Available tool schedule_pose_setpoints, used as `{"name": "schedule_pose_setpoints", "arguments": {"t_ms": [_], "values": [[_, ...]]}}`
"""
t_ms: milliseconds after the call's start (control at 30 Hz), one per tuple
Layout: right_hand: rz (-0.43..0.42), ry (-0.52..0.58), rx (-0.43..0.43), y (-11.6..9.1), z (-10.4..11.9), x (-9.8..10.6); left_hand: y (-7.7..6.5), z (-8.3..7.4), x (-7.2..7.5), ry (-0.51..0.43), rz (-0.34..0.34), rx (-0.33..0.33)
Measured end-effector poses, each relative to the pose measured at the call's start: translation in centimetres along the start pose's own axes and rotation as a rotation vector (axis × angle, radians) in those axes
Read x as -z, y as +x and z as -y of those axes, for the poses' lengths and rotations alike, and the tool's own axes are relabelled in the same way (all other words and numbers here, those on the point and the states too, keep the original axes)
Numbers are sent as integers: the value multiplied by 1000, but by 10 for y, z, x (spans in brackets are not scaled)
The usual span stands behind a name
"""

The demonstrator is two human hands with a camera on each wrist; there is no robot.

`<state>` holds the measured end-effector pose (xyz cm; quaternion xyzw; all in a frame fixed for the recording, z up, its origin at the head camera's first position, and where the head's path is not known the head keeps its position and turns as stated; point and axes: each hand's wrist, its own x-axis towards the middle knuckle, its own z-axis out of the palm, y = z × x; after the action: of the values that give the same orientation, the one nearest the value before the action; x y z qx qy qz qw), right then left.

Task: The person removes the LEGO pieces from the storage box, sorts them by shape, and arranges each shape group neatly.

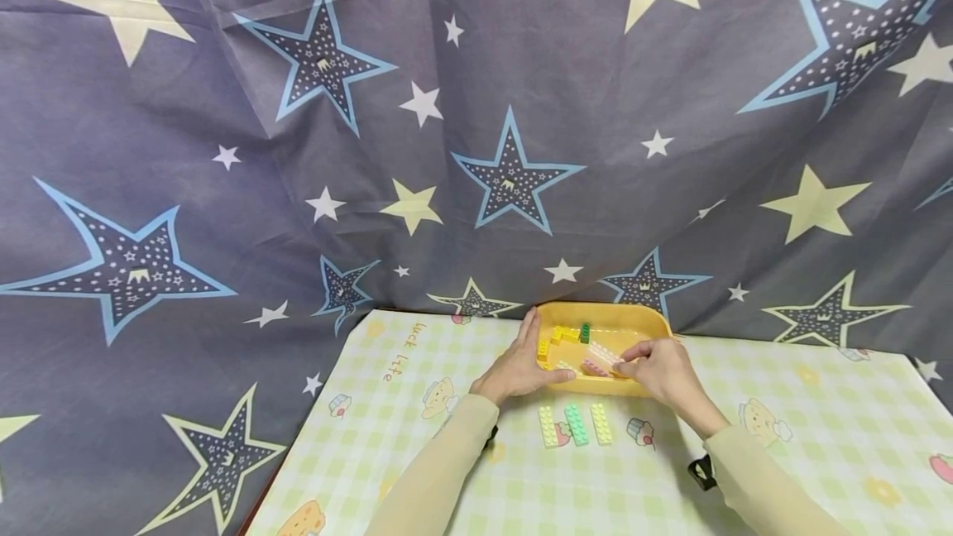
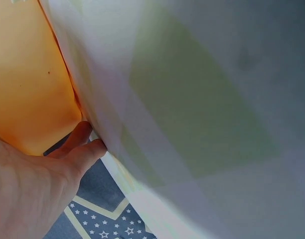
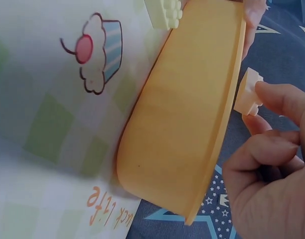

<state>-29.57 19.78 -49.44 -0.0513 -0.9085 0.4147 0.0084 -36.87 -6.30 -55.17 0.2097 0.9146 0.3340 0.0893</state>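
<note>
A yellow-orange plastic bin (image 1: pixel 596 387) stands near the table's back edge with toy building bricks inside. My left hand (image 1: pixel 521 364) holds the bin's left end, its thumb along the front rim and its fingers at the outer side wall. Over the right part of the bin, my right hand (image 1: pixel 663 370) pinches a pale pink brick (image 3: pixel 247 93) between thumb and fingertip. Inside lie several yellow bricks (image 1: pixel 567 334), a dark green brick (image 1: pixel 585 332), a pink brick (image 1: pixel 593 368) and a whitish brick (image 1: pixel 601 351).
In front of the bin lie a pale yellow brick (image 1: pixel 548 427), a mint green brick (image 1: pixel 577 425) and another pale yellow brick (image 1: pixel 601 424), side by side. A checked cloth (image 1: pixel 387 453) covers the table. Behind it hangs a dark star-patterned curtain (image 1: pixel 417 271).
</note>
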Motion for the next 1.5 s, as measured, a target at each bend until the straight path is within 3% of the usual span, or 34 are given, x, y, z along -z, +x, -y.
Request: {"name": "schedule_pose_setpoints", "arguments": {"t_ms": [600,967,1500], "values": [[-19,61,-87,-50,-17,13,-1,-2,1,-4,0,2],[-20,59,-146,-81,-30,9,0,-2,0,8,7,11],[-4,71,-254,-83,-51,-15,-2,-2,0,-13,7,10]]}}
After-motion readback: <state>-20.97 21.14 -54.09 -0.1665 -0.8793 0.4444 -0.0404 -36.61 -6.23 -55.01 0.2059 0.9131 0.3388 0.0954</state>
